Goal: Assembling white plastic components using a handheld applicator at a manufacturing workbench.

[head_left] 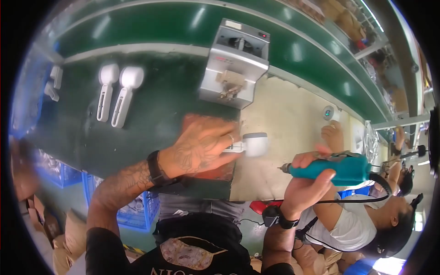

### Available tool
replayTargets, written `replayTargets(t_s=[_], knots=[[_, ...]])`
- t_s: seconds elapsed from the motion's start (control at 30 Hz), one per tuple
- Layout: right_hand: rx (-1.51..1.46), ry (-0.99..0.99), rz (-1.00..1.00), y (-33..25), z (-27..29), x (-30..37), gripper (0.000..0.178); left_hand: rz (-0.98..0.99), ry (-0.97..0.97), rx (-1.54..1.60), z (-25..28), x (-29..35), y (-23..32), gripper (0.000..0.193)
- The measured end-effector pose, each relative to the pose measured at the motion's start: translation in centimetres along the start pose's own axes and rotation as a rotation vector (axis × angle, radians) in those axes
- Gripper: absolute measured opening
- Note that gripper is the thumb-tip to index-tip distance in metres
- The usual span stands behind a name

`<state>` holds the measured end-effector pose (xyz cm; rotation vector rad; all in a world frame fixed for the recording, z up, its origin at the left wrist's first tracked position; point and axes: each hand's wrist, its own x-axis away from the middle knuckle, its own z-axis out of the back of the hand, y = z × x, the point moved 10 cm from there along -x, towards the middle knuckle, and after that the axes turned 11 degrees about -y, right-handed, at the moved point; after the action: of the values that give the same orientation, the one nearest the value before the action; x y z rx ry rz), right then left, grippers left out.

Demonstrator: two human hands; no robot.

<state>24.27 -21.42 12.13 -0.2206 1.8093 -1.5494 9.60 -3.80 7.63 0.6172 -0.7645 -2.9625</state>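
And there's the machine (233, 64) on the bench (156, 91): two handled units (123, 98) lie left of it, a third (255, 144) before it under the left hand (201, 142), the right hand's (306, 188) screwdriver (330, 172) before it, rightward.

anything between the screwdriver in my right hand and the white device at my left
Nothing visible: only the tan work surface shows between the tip of the teal electric screwdriver in your right hand and the white round-headed device at your left hand.
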Motion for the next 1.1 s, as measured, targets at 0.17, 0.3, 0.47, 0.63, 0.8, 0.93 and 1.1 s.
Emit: replayTargets(t_s=[0.17, 0.3, 0.47, 0.63, 0.8, 0.93, 1.1], knots=[[-0.119, -0.068, 0.049, -1.3, -3.3, -1.2, 0.076, -0.04, -0.02, 0.052, 0.7, 1.1, 0.0, 0.032], [-0.06, -0.109, 0.055, -1.9, -6.0, -1.6, 0.089, -0.049, -0.057, 0.048, 0.0, 1.4, -0.3, 0.034], [-0.079, -0.217, 0.087, -1.0, -9.9, -4.5, 0.086, 0.013, -0.1, 0.088, 0.1, 0.1, -2.0, 0.033], [-0.089, -0.257, 0.144, -0.2, -13.3, -8.5, 0.074, -0.01, -0.088, 0.009, 0.3, -0.3, -2.8, 0.032], [-0.043, -0.268, 0.143, 1.7, -16.1, -11.2, 0.059, -0.041, -0.093, 0.023, 0.3, 0.9, -2.7, 0.043], [0.043, -0.318, 0.197, 2.8, -17.9, -11.4, 0.051, -0.005, -0.075, 0.102, 0.0, 1.1, -3.6, 0.046], [-0.048, -0.377, 0.168, 4.3, -18.4, -10.9, 0.043, -0.004, -0.074, 0.121, -0.1, 1.0, -3.6, 0.045]])
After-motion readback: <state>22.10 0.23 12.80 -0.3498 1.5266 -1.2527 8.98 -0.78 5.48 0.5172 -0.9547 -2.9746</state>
